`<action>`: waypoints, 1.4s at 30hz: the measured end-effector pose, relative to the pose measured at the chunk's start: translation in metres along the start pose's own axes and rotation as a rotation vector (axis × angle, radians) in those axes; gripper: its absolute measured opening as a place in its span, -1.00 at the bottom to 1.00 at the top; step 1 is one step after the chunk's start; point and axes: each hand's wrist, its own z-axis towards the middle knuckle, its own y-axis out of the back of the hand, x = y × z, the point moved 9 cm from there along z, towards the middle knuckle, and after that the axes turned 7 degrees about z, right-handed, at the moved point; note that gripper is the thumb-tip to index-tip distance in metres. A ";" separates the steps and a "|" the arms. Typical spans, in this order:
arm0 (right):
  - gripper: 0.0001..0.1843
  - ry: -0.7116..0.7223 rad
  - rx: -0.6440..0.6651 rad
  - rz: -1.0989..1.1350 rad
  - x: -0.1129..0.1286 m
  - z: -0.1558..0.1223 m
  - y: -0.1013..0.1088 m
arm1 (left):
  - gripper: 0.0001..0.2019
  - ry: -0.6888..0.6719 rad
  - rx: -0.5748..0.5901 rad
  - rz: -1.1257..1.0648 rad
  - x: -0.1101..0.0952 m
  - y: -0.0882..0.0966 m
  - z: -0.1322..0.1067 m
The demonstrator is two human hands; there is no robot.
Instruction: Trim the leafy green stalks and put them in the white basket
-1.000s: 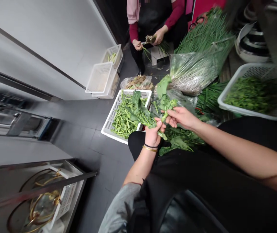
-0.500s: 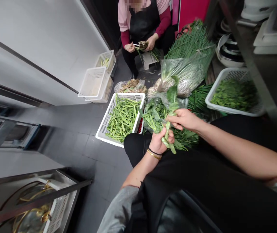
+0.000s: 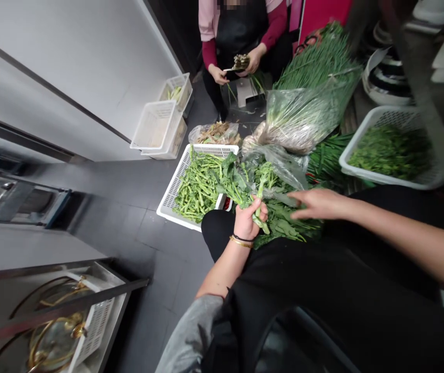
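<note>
White basket (image 3: 168, 199) held green stems (image 3: 195, 189), right rim partly hidden by leaves. Clear plastic (image 3: 286, 165) partly covered the leaf pile (image 3: 284, 228). Blurred right hand (image 3: 318, 203), fingers spread, held nothing visible; contact unclear. Left hand (image 3: 246, 221) curled closed around leafy, pale-stemmed green stalks (image 3: 261, 185).

The head camera looks forward, down over both hands (image 3: 248, 220) (image 3: 317, 203).

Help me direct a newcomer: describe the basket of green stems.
Look to the dark floor by the wearer's left knee. There sits a white basket; unlike the stacked baskets and the leaf-filled basket at right, it's heaped with chunky green stems.
</note>
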 end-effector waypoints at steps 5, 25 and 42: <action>-0.51 -0.115 -0.356 0.378 0.041 0.034 0.022 | -0.79 -0.012 -0.019 -0.011 0.006 -0.015 -0.004; -0.56 0.132 -0.294 0.044 0.074 0.018 0.007 | -0.74 0.066 -0.047 -0.042 0.013 0.001 -0.003; -0.64 -0.017 -0.117 0.013 0.054 0.033 -0.047 | -0.66 -0.101 -0.354 0.065 -0.040 0.070 0.025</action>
